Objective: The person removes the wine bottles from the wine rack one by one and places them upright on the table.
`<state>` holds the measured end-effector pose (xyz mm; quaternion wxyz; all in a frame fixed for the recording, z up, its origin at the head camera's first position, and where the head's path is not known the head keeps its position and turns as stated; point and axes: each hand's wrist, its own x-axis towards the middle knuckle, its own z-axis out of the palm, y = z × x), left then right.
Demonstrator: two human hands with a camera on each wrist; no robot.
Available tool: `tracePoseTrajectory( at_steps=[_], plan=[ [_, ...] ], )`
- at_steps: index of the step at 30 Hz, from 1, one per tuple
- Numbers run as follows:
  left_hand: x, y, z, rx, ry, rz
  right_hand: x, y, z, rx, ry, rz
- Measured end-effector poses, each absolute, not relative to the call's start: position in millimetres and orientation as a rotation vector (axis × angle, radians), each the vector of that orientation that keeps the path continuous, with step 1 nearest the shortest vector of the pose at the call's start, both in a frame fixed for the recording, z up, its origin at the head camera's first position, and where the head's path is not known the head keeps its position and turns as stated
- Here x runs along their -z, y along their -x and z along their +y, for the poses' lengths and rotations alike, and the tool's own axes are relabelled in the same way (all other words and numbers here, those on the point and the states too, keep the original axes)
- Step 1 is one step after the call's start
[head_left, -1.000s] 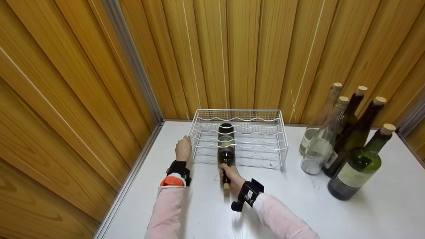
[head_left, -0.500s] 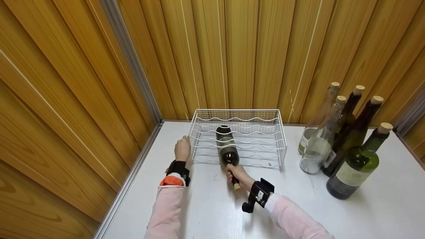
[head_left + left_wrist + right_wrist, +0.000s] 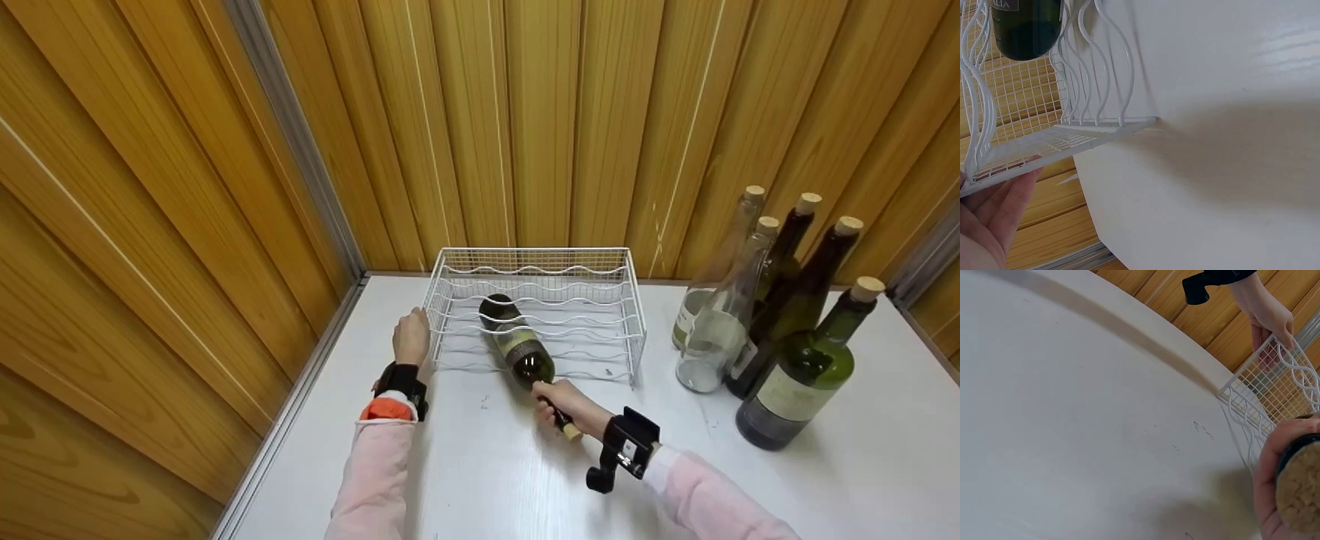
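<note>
My right hand (image 3: pixel 568 406) grips the neck of a dark green corked wine bottle (image 3: pixel 516 341). The bottle lies slanted inside a white wire wine rack (image 3: pixel 534 260), its base toward the back left and its neck out past the rack's front. The cork (image 3: pixel 1302 490) faces the camera in the right wrist view. With my left hand (image 3: pixel 412 339) I hold the rack's left side at its top rail. In the left wrist view the left fingers (image 3: pixel 1019 197) lie along the outside of the mesh wall, the thumb mostly cut off. Fingers under the bottle neck are partly hidden.
Several corked bottles stand upright in a group on the right, with a green labelled bottle (image 3: pixel 796 382) in front and a clear bottle (image 3: pixel 716 337) at its left. The white table (image 3: pixel 480 480) meets wood-patterned panels (image 3: pixel 540 135) at the back and left.
My right hand has moved right and toward me with the bottle neck, so the bottle has turned from straight to slanted and its base has come forward. The left hand stays on the rack.
</note>
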<state>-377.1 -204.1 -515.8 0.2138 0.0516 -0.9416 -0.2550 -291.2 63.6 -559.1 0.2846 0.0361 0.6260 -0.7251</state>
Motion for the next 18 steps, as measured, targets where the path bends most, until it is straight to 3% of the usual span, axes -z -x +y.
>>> tracePoseTrajectory(
  at_steps=[18],
  plan=[
    [520, 380, -207, 0.676, -0.126, -2.602, 540, 263, 130, 1.565, 0.184, 1.942]
  ],
)
